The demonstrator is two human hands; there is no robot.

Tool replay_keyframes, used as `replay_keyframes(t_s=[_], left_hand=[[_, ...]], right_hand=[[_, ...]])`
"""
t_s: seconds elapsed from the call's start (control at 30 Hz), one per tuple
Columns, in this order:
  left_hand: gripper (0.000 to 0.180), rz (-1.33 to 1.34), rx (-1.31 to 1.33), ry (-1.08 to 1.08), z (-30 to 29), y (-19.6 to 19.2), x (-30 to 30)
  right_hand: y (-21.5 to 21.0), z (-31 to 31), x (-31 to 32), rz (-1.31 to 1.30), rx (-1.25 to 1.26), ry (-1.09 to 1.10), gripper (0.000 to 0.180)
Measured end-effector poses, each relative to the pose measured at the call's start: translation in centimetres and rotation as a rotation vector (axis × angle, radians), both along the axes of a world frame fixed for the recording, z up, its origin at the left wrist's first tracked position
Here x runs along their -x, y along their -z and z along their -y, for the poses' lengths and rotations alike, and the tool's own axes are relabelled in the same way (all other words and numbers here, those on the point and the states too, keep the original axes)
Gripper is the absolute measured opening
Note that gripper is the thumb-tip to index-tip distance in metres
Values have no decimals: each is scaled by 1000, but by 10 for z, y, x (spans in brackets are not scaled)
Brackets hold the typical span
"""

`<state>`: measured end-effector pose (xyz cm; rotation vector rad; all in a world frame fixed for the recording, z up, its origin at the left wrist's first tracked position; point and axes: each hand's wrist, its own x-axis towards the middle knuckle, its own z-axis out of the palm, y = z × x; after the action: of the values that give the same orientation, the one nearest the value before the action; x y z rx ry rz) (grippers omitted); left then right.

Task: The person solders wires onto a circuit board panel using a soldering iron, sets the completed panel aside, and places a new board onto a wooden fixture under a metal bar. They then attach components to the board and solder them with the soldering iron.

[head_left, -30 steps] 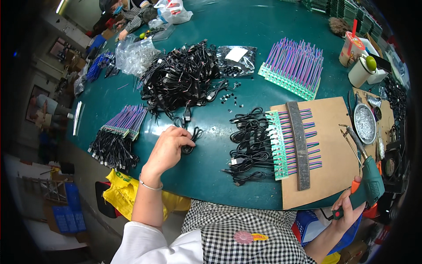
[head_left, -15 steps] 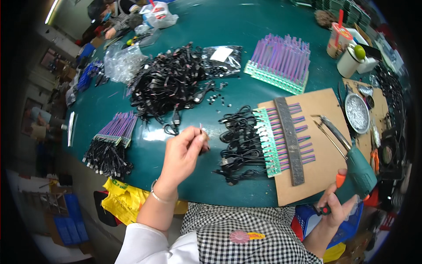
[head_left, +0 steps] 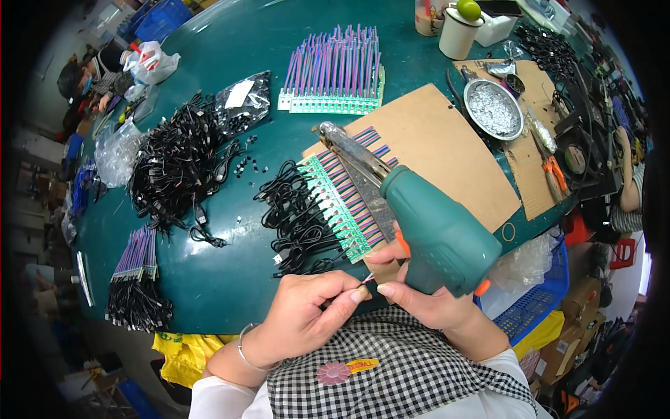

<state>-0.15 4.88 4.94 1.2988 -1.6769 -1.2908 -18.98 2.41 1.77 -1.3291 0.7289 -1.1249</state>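
Observation:
My left hand (head_left: 307, 311) is closed in a pinch on a thin cable end, its fine wires (head_left: 368, 278) sticking out toward my right hand. My right hand (head_left: 440, 306) is wrapped round the handle of a green soldering gun (head_left: 440, 230), an orange trigger by its forefinger. The gun's metal nose points up and left, above the dark bar (head_left: 377, 202). Under that bar lie pink, blue and dark wires from a row of green circuit boards (head_left: 338, 216). Coiled black cables (head_left: 296, 216) lie along the boards' left side.
A cardboard sheet (head_left: 453, 160) lies beneath the boards. Rightward stands a metal bowl (head_left: 494, 109) with silvery bits. A heap of black cables (head_left: 174, 160), a wired board stack (head_left: 331, 105) and a finished-looking bundle (head_left: 137, 279) lie on the green table. A blue basket (head_left: 534, 300) is at right.
The soldering gun has come up from the right edge over the boards in my right hand. My left hand has moved down and nearer to it; the whole view has shifted.

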Motion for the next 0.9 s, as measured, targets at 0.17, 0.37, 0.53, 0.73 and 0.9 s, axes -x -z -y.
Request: replay_keyframes(t_s=[0.17,0.37,0.53,0.73,0.9], left_hand=[[9,-147,-144,76,1,5,5],[5,-78,-122,-40,1,9,11],[8,59,101,-96,3,10,16],[5,33,-148,-249,3,20,5],[6,218,56,-309,10,44,6]], right_hand=[[6,0,6,-108,0,-77,26],[6,-5,-1,-170,33,69,12],[12,-17,-6,-488,138,323,5],[3,-3,11,-267,39,415,22],[10,-23,33,-60,-98,304,57]])
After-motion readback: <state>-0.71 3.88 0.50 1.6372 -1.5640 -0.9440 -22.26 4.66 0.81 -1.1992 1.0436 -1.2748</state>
